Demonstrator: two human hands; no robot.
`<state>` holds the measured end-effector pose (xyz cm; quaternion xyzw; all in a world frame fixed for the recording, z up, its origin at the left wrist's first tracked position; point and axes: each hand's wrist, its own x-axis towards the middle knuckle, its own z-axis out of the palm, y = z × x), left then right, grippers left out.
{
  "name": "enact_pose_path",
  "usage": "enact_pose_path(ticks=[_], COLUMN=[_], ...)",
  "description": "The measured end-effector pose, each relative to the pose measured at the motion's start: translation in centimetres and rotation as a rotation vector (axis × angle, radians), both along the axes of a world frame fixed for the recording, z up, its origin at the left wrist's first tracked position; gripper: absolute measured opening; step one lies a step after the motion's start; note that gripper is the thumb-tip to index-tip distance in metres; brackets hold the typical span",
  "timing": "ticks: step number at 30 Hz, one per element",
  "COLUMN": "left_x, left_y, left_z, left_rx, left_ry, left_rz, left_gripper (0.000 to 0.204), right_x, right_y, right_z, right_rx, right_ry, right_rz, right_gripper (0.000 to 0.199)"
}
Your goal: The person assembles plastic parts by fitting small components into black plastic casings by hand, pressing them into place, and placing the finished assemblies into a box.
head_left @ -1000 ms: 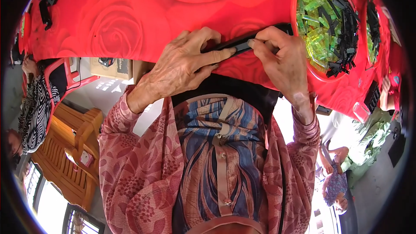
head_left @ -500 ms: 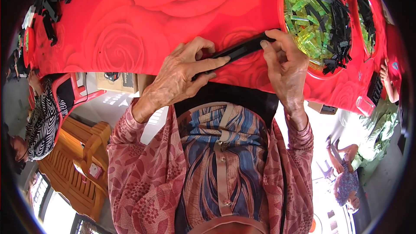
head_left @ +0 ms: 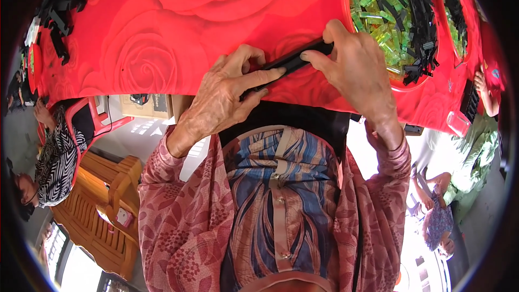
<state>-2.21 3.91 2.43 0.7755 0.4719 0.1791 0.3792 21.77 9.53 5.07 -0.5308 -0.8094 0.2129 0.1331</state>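
A long, narrow black plastic bar (head_left: 293, 64) is held slanting over the red table, its right end higher in the view. My left hand (head_left: 230, 84) grips its lower left end between thumb and fingers. At the upper right end, my right hand (head_left: 354, 65) pinches the bar with thumb and index finger; its other fingers are partly hidden. Just beyond my right hand, a round red tray (head_left: 397, 87) holds translucent yellow-green pieces (head_left: 373, 2) and small black plastic pieces (head_left: 416, 27).
A rose-patterned red cloth (head_left: 130, 27) covers the table. Black parts (head_left: 60, 19) lie at its far left, and a second tray (head_left: 469, 32) of similar pieces stands at the right. Below are a cardboard box (head_left: 154, 107) and a wooden bench (head_left: 102, 205). Other people sit on both sides.
My right hand has turned and its thumb has slid leftward along the bar, with the wrist swinging out to the right. My left hand keeps its grip.
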Motion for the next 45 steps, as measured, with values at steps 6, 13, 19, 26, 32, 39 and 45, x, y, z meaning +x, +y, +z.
enact_pose_path(ticks=[6, 13, 19, 26, 32, 39, 45], left_x=[0.1, -0.2, -0.4, -0.3, -0.2, -0.1, 0.3], left_y=[-0.1, -0.3, -0.5, -0.7, -0.6, -0.6, -1.0], left_z=[0.0, -0.6, -0.7, -0.9, -0.7, -0.6, -0.9], left_rx=[0.021, 0.077, 0.115, 0.085, 0.092, 0.059, 0.152], left_ry=[-0.006, -0.032, -0.040, -0.058, -0.043, -0.032, -0.055], left_rz=[0.025, 0.050, 0.048, 0.055, 0.053, 0.053, 0.102], left_gripper=[0.046, 0.049, 0.045, 0.044, 0.045, 0.047, 0.045], right_x=[0.9, 0.7, -0.1, -0.6, -0.7, -0.7, -0.6], right_y=[2.3, 0.4, -1.2, -1.8, -1.6, -1.4, -1.2], right_z=[-0.4, 1.3, -0.9, -0.8, -0.7, -0.7, -0.1], right_rx=[0.107, -0.036, 0.005, 0.146, 0.095, 0.092, 0.098], right_ry=[0.000, 0.137, 0.198, 0.027, 0.017, 0.029, -0.053], right_rz=[0.258, 0.217, 0.328, 0.399, 0.404, 0.398, 0.465], right_gripper=[0.032, 0.015, 0.023, 0.027, 0.027, 0.021, 0.025])
